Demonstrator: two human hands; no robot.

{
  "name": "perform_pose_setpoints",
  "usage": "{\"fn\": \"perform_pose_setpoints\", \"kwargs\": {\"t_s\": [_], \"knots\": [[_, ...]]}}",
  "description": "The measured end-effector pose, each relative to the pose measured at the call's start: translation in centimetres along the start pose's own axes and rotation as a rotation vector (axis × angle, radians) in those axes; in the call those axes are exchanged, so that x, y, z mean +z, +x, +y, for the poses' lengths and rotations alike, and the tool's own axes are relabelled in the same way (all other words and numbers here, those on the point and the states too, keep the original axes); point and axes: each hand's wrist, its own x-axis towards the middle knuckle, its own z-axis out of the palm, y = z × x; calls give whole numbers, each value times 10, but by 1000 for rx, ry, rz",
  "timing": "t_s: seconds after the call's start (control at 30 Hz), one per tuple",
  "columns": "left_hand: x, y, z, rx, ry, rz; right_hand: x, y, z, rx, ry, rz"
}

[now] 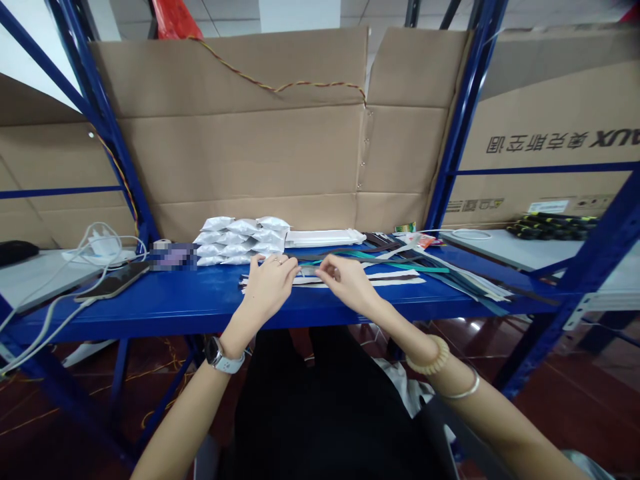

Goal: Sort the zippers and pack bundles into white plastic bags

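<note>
My left hand point(273, 280), with a ring on one finger, is bent over the blue tabletop with its fingertips drawn together. Facing it, my right hand point(347, 279) is closed in a pinch. Only a small gap parts the two hands, and a thin pale piece shows there, too small to name. Under and beside the fingers lie flat white and dark strips point(395, 278). A grey strip and green strips point(430, 269) run behind the right hand toward a loose bundle of strips point(480, 283) on the right.
Silvery-white packets point(235, 240) are stacked behind my left hand, beside a long white packet point(325, 238). On the left lie a phone point(114, 280) and white cables point(50, 320). A cardboard panel point(250, 153) closes off the back between blue posts point(463, 120).
</note>
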Motion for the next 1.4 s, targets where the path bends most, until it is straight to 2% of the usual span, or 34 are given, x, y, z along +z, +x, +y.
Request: {"fn": "perform_pose_setpoints", "kwargs": {"t_s": [0.1, 0.17, 0.27, 0.43, 0.53, 0.77, 0.97, 1.13, 1.4], "knots": [[0, -1, 7, 37, -52, -35, 2, -12, -4, 71, 188, -194], [-1, -1, 12, 73, -90, -64, 4, -15, -4, 118, 299, -249], [-1, -2, 18, 101, -116, -88, 5, -13, -1, 168, 375, -259], [0, -1, 20, 114, -82, -75, 6, -10, -1, 162, 368, -245], [-1, -1, 20, 145, -53, -64, 5, -11, -4, 126, 291, -205], [3, 0, 18, 209, 47, -6, -2, -12, -9, -4, -143, -68], [1, 0, 15, 195, 53, 21, -5, -12, -4, 9, -361, 0], [-16, 2, -14, 82, 107, 64, -24, -5, 21, 103, -495, 106], [-29, -10, -99, -196, 224, 103, -59, -3, 77, 150, -637, 211]]}}
